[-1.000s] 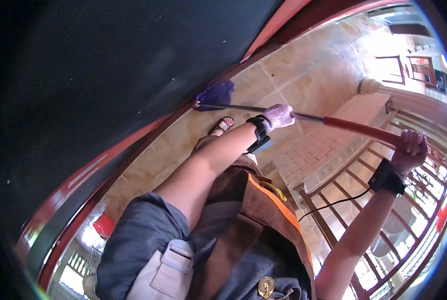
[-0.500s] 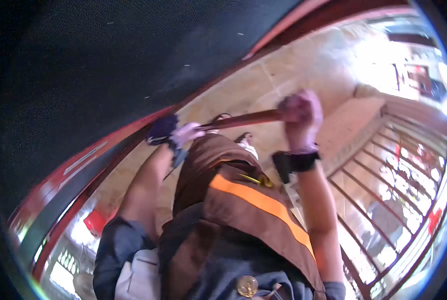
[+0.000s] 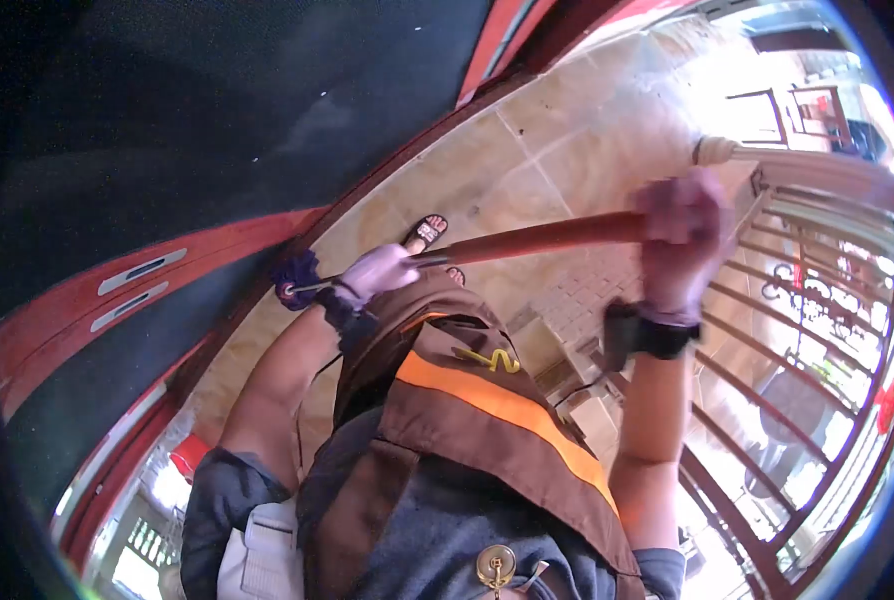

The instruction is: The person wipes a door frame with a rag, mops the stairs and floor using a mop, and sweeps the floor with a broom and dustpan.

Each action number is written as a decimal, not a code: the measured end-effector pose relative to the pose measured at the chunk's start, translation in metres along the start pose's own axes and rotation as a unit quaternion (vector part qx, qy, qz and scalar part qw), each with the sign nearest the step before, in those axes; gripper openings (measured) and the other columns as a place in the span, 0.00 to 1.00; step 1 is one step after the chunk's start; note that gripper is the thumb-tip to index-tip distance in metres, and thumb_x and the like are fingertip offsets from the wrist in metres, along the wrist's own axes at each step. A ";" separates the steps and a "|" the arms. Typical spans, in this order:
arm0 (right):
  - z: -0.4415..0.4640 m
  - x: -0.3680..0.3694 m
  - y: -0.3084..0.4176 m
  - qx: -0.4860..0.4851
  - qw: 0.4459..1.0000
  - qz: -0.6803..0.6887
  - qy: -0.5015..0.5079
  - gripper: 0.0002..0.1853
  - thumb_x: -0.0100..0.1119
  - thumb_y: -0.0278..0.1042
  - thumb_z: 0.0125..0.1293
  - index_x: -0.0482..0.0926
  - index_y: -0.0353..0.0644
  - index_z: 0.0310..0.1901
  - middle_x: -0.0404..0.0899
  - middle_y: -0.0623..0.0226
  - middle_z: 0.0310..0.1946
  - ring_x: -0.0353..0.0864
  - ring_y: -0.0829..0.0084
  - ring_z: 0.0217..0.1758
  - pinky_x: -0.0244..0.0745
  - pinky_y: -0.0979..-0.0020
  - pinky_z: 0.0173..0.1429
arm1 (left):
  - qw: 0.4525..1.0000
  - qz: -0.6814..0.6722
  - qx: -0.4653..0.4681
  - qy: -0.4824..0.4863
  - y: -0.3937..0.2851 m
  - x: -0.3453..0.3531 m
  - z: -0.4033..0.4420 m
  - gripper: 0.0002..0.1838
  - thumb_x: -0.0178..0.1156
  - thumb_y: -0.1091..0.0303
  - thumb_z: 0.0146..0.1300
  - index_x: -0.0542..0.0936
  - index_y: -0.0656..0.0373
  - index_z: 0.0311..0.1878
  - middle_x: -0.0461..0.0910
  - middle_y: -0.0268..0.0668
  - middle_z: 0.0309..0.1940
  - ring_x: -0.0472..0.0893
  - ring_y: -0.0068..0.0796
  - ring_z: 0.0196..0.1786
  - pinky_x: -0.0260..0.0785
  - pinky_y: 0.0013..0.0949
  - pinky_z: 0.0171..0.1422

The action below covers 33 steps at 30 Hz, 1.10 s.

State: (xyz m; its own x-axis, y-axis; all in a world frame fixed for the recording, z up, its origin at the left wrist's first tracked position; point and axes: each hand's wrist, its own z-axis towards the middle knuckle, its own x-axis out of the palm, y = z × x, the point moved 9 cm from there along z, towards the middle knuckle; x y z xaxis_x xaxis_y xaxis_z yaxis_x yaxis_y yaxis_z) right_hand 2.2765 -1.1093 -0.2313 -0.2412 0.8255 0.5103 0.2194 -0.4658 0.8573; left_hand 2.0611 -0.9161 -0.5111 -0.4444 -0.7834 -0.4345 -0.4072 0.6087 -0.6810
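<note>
The purple mop (image 3: 300, 270) slid along the floor's (image 3: 507, 185) edge, so it covers a new spot, left hand (image 3: 379, 272) and right hand (image 3: 682, 225) fingers wrapped round its stick (image 3: 547, 237).

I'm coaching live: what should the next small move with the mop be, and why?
Probably a short sweep of the purple mop head along the dark red base strip: the mop head sits beside that strip, with the left hand low on the grey shaft and the right hand up on the red handle.
</note>
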 end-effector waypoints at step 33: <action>-0.182 -0.059 0.046 -0.144 0.988 -0.035 -0.034 0.15 0.37 0.31 0.64 0.59 0.49 0.18 0.52 0.77 0.10 0.51 0.80 0.11 0.54 0.76 0.21 | 0.985 0.017 0.011 -0.172 0.035 0.106 -0.003 0.12 0.55 0.63 0.47 0.81 0.61 0.28 0.79 0.50 0.25 0.81 0.48 0.32 0.73 0.44 0.38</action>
State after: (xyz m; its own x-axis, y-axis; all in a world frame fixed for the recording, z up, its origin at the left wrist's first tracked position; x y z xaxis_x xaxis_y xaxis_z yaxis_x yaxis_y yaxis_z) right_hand 2.1291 -1.2375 -0.2093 -0.1810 0.8741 0.4508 -0.0772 -0.4696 0.8795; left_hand 1.9972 -0.9773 -0.5791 -0.1592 -0.7606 -0.6294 -0.3780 0.6359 -0.6729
